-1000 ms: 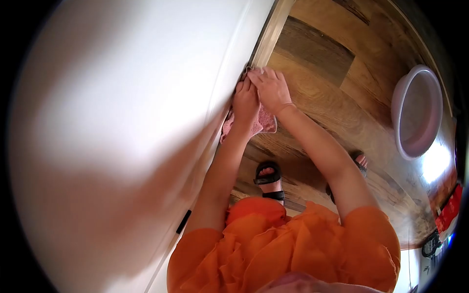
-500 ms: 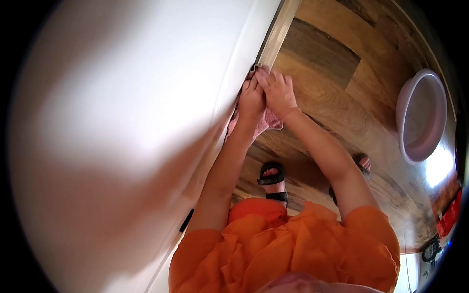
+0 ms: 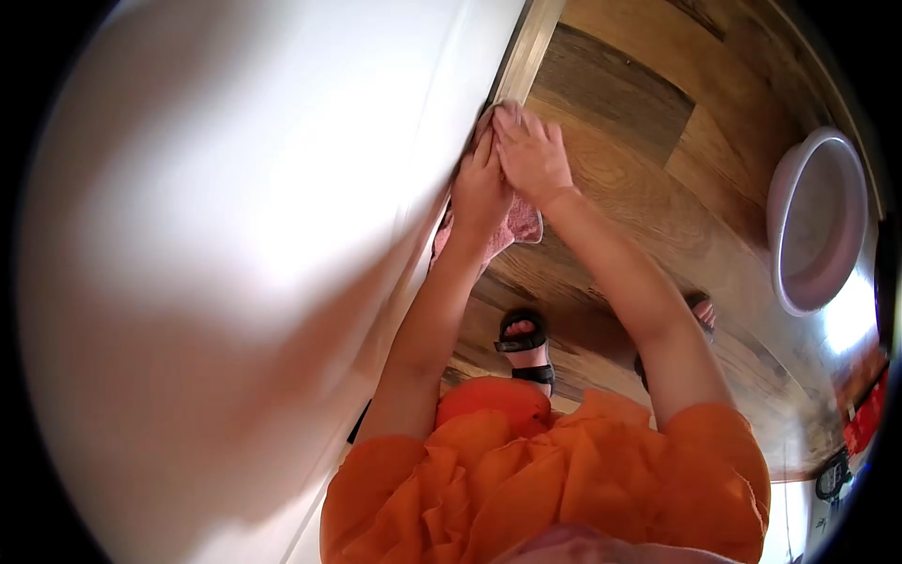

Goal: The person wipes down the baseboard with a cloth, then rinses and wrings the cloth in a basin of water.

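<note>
A pink cloth [image 3: 520, 224] lies bunched beneath my hands, against the wooden edge strip [image 3: 529, 61] at the foot of a white panel [image 3: 282, 188]. My left hand [image 3: 481, 195] grips the cloth, its fingers pointing along the strip. Beside it, my right hand [image 3: 534, 162] presses the far end of the cloth with fingertips bent over it, overlapping the left fingers. Most of the cloth under the palms is hidden; a loose corner hangs out below the wrists.
On the wood-patterned floor [image 3: 611, 141], a pale pink basin [image 3: 785, 221] stands at the right. My feet in black sandals [image 3: 523, 331] are below my arms. A red object [image 3: 866, 414] and a dark item [image 3: 832, 477] sit at the lower right edge.
Both hands have slid a little farther along the wooden strip, away from my body, with the cloth under them. The basin has not moved on the floor.
</note>
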A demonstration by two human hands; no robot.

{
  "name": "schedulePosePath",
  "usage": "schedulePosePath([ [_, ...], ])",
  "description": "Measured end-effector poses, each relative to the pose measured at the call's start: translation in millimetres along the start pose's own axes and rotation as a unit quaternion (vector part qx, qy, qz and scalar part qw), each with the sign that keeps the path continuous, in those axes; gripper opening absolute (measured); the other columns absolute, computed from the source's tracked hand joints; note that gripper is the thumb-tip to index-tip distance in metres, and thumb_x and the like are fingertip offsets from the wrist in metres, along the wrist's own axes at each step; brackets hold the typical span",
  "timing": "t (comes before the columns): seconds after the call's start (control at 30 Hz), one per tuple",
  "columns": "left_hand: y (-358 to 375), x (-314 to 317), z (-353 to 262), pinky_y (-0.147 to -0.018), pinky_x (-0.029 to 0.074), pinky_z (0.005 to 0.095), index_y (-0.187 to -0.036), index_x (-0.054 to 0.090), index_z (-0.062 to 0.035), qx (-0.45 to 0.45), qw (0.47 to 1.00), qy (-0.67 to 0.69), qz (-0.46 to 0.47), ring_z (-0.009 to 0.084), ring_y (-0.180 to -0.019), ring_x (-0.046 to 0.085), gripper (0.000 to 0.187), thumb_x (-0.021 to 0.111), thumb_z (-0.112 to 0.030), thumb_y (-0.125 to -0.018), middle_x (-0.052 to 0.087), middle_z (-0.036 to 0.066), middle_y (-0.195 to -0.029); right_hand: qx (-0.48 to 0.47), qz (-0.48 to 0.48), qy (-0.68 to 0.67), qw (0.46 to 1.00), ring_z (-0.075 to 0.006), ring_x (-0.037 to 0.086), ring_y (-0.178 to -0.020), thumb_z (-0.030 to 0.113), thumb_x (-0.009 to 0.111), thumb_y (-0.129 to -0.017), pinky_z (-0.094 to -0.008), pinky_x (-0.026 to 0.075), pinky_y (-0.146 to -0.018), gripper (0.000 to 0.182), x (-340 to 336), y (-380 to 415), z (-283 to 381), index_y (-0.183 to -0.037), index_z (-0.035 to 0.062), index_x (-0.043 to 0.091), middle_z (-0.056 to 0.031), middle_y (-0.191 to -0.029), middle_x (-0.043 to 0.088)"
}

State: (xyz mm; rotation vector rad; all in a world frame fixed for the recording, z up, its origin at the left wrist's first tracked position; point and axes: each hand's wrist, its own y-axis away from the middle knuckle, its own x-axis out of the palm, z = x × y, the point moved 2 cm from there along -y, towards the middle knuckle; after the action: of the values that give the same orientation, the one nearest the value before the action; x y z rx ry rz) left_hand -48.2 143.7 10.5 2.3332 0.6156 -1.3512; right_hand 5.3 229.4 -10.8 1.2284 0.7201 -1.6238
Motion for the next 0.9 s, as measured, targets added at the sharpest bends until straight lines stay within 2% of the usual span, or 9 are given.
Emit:
schedulePosePath([
  [0.07, 21, -4, 2, -0.086, 0.046, 0.0399, -0.129, 0.045, 0.0047, -0.061, 0.996, 0.06, 0.016, 0.037, -0.104, 0.055, 0.049, 0.056, -0.008, -0.083, 0.046, 0.017, -0.136, -0.014, 0.086, 0.037, 0.996, -0.0205, 0.039, -0.123, 0.021, 0.045, -0.091, -0.0396, 0.037, -0.089, 0.038, 3, 7, 18, -0.125, 0.0072, 0.055, -0.0047, -0.142, 0.036],
  [0.1, 33, -8, 6, -0.098, 0.041, 0.0403, -0.132, 0.043, 0.0043, -0.024, 0.995, 0.093, -0.01, 0.036, -0.121, 0.046, 0.047, 0.052, -0.008, -0.087, 0.04, 0.018, -0.141, -0.059, 0.068, 0.03, 0.995, -0.0233, 0.038, -0.126, 0.019, 0.045, -0.09, -0.0402, 0.037, -0.092, 0.039, 11, 20, 28, -0.125, 0.0048, 0.054, -0.0074, -0.142, 0.036],
  [0.2, 46, -7, 19, -0.104, 0.036, 0.0371, -0.133, 0.042, 0.0029, 0.007, 0.999, 0.029, 0.012, 0.0348, -0.127, 0.041, 0.047, 0.051, -0.007, -0.088, 0.035, 0.019, -0.143, -0.108, 0.076, 0.084, 0.988, -0.0195, 0.034, -0.127, 0.021, 0.048, -0.087, -0.0378, 0.036, -0.088, 0.043, 11, 29, 37, -0.125, 0.0036, 0.054, -0.0057, -0.139, 0.039],
  [0.33, 16, 0, 25, -0.107, 0.033, 0.0353, -0.136, 0.039, 0.0017, -0.006, 0.992, 0.127, 0.026, 0.0319, -0.133, 0.034, 0.051, 0.049, -0.007, -0.087, 0.035, 0.02, -0.143, 0.005, 0.096, -0.019, 0.995, -0.0182, 0.037, -0.127, 0.017, 0.046, -0.087, -0.0373, 0.035, -0.089, 0.04, -2, 4, 23, -0.124, 0.0049, 0.055, -0.0078, -0.141, 0.039],
  [0.47, 42, 7, 41, -0.105, 0.036, 0.0356, -0.135, 0.039, 0.0033, 0.009, 0.998, 0.053, 0.019, 0.0336, -0.127, 0.041, 0.049, 0.048, -0.007, -0.088, 0.039, 0.02, -0.14, 0.013, 0.059, 0.053, 0.997, -0.0207, 0.039, -0.124, 0.014, 0.046, -0.085, -0.0394, 0.035, -0.089, 0.045, 15, 22, 49, -0.129, 0.0027, 0.049, -0.0064, -0.138, 0.041],
  [0.5, 50, 0, 37, -0.105, 0.036, 0.0358, -0.135, 0.039, 0.0036, -0.004, 0.999, 0.003, 0.038, 0.034, -0.128, 0.04, 0.05, 0.05, -0.007, -0.087, 0.039, 0.02, -0.14, -0.035, 0.047, 0.037, 0.998, -0.0207, 0.039, -0.124, 0.017, 0.048, -0.085, -0.04, 0.035, -0.088, 0.046, 19, 32, 49, -0.128, 0.0022, 0.05, -0.0059, -0.138, 0.041],
  [0.63, 39, -5, 30, -0.106, 0.035, 0.0364, -0.133, 0.041, 0.0046, -0.011, 0.996, 0.012, 0.083, 0.0346, -0.128, 0.039, 0.051, 0.052, -0.006, -0.085, 0.037, 0.019, -0.142, -0.06, 0.035, 0.04, 0.997, -0.0195, 0.039, -0.122, 0.018, 0.049, -0.084, -0.0402, 0.035, -0.088, 0.044, 11, 21, 30, -0.127, 0.0047, 0.051, -0.002, -0.138, 0.041],
  [0.73, 5, 6, 23, -0.102, 0.04, 0.0364, -0.132, 0.042, 0.0049, 0.075, 0.997, -0.023, -0.007, 0.034, -0.126, 0.042, 0.049, 0.052, -0.005, -0.085, 0.038, 0.019, -0.141, -0.033, 0.025, 0.045, 0.998, -0.0185, 0.04, -0.119, 0.019, 0.049, -0.085, -0.0398, 0.035, -0.088, 0.041, 8, 1, 2, -0.124, 0.0074, 0.054, 0.0014, -0.137, 0.042],
  [0.9, -79, 33, 4, -0.096, 0.043, 0.0367, -0.132, 0.043, 0.0032, 0.018, 0.998, 0.068, 0.002, 0.0329, -0.119, 0.048, 0.052, 0.053, -0.004, -0.081, 0.041, 0.019, -0.139, 0.012, -0.022, 0.12, 0.992, -0.0183, 0.041, -0.117, 0.02, 0.047, -0.086, -0.0405, 0.035, -0.088, 0.038, -10, -54, -58, -0.122, 0.0115, 0.057, 0.0046, -0.136, 0.044],
])
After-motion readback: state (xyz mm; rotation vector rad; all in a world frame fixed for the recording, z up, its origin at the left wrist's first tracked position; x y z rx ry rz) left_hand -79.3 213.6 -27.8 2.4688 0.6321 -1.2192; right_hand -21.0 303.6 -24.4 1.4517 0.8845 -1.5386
